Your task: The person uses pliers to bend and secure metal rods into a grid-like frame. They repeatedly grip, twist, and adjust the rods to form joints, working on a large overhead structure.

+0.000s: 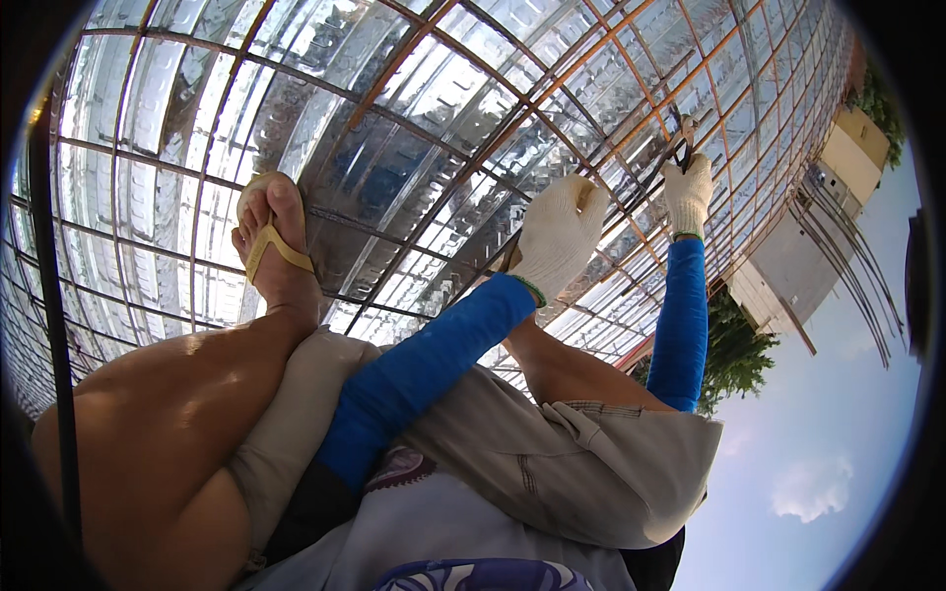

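My right hand (687,192), in a cream knitted glove, is closed around dark-handled pliers (682,150). Their head reaches the rusty reinforcing bars of the rebar mesh (532,103). Left of it, my left hand (562,231) wears a matching glove, its fingers curled in over the mesh. A bare fingertip seems to show at the glove's end. Whatever the left hand may hold is hidden; a thin dark piece (510,252) shows beside its wrist. Blue sleeves cover both forearms.
Shiny ribbed metal sheeting (379,177) lies under the mesh. My left foot, in a yellow-strapped flip-flop (271,246), rests on the bars. Long bare rods (847,251) stick out at the right, near a pale building (803,266) and green trees (734,360).
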Demonstrator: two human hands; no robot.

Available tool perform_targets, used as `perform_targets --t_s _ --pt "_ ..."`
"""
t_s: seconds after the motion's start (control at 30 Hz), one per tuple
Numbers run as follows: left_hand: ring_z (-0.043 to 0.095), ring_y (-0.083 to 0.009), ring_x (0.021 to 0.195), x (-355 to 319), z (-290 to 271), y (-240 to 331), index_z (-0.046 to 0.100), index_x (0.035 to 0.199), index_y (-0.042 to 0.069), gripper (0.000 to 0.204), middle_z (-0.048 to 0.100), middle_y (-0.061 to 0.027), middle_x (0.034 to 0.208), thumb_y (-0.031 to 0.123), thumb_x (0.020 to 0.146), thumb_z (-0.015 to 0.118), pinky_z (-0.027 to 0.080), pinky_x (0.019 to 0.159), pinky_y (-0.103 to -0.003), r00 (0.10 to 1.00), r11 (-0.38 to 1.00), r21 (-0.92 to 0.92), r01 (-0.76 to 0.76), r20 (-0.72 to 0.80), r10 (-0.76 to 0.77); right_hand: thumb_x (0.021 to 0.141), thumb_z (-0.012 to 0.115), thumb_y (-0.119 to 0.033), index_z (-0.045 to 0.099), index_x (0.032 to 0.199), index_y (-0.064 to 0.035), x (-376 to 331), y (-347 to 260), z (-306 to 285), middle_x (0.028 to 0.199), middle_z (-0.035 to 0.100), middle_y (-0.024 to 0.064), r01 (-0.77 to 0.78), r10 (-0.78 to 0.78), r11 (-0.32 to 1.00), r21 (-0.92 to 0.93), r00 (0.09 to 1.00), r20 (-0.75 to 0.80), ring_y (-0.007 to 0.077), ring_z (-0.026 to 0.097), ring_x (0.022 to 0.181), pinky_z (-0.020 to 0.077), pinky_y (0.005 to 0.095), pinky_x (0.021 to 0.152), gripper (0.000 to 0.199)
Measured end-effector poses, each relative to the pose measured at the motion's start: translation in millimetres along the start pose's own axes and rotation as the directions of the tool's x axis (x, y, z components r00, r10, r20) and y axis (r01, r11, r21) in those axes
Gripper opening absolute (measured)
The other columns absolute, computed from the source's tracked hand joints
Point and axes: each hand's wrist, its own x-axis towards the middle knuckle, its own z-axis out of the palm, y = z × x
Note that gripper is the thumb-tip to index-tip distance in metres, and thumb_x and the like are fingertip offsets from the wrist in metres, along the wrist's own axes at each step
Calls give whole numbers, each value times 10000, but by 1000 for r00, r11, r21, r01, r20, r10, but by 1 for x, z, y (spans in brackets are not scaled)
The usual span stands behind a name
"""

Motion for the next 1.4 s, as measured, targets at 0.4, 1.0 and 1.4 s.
perform_targets --t_s 0.4,1.0,1.4 --pt "624 -400 1206 -6 -17 96 588 1390 66 552 625 -178 1326 340 946 768 493 1005 -534 866 867 -16 -498 -52 497 997 719 -53 647 1293 -37 -135 -55 -263 967 657 69 318 -333 938 135 937 107 141 543 801 496 295 751 305" --pt "663 -356 677 -12 -21 27 626 927 -1 347 649 -176 757 289 1098 545 498 671 -499 952 876 -382 293 37 -303 994 712 -204 683 1147 -72 -121 -182 -145 805 674 177 819 -701 570 -64 525 483 357 716 778 556 476 701 204" --pt "625 -135 577 1 -13 35 648 966 -7 334 601 -54 733 279 1095 536 529 527 -312 933 607 -725 325 142 -330 1020 731 -309 702 1354 -133 -106 -145 -111 989 756 143 885 -817 448 -124 462 345 329 766 929 656 443 789 379"
